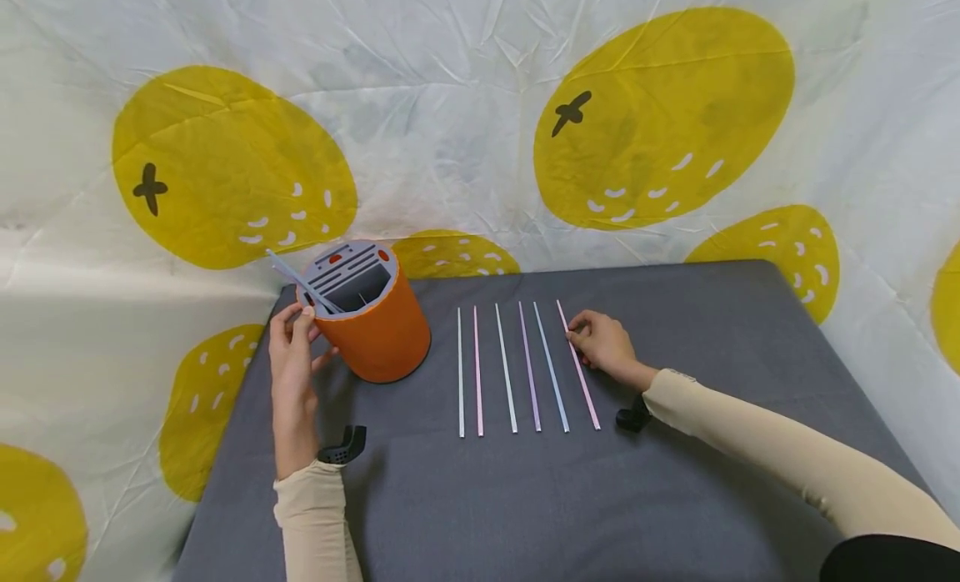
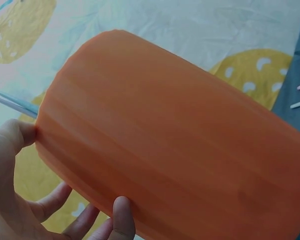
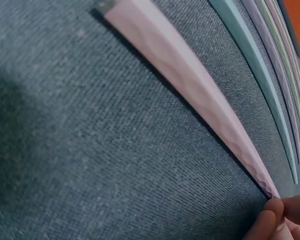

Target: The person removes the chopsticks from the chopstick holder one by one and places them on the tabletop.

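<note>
On the left of the head view, my left hand (image 1: 291,361) holds an orange utensil holder (image 1: 382,340) by its side, thumb at the rim and fingers against the wall. A pair of bluish-grey chopsticks (image 1: 288,269) leans out of the slotted grey top. My right hand (image 1: 603,344) pinches a pink chopstick (image 1: 583,382) near its thin far end. This chopstick lies on the cloth, rightmost in a row. In the right wrist view, thumb and fingers (image 3: 269,215) meet at its narrow tip, and its thick end points back.
Left of the pink chopstick lie a blue chopstick (image 1: 555,382), a purple chopstick (image 1: 531,382) and several paler ones, roughly parallel and spaced apart. Grey cloth (image 1: 450,515) covers the table. A white curtain (image 1: 450,148) with yellow fruit prints hangs behind it.
</note>
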A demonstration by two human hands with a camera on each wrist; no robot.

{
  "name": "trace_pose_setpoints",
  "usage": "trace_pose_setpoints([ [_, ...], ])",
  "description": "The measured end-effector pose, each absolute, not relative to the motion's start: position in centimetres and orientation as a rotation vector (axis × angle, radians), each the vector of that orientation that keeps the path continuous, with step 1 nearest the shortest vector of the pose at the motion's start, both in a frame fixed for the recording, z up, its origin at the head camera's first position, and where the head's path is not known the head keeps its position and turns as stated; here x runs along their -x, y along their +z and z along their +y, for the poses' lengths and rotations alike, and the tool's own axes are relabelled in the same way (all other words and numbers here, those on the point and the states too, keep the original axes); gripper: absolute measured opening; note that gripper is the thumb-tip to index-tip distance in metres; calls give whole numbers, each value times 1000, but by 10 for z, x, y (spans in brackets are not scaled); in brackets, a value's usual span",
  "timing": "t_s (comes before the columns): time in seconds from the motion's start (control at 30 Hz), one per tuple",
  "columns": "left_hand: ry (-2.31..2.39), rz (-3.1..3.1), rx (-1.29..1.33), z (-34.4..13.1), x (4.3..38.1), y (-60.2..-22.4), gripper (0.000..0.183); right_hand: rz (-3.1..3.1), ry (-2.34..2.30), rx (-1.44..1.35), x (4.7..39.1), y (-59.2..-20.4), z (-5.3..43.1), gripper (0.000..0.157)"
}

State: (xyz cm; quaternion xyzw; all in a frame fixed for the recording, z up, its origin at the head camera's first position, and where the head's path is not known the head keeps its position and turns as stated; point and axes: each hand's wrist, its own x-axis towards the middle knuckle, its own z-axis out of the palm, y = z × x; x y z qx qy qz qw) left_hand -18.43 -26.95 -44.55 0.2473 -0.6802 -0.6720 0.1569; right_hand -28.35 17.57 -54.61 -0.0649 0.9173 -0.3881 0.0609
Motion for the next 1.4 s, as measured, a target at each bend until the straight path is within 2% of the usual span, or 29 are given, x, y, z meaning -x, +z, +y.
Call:
trace_pose_setpoints([
  [0.23,-1915,-1959,-710,-268,186,-449,46,2781,-1161,224,279,-543,176,18],
  [0.5,-1917,-1970,-739,-268,183,-453,45,2786,-1208,332,274,-540,161,23],
  [0.67,-1916,-1974,-742,-268,179,-455,47,2732,-1340,525,272,-520,130,24],
  [0.97,-1924,-1950,-717,-271,175,-455,48,2562,-1440,950,268,-464,58,24],
  [1.4,-1913,-1946,-727,-269,183,-449,55,2416,-1592,1241,271,-405,-28,26],
])
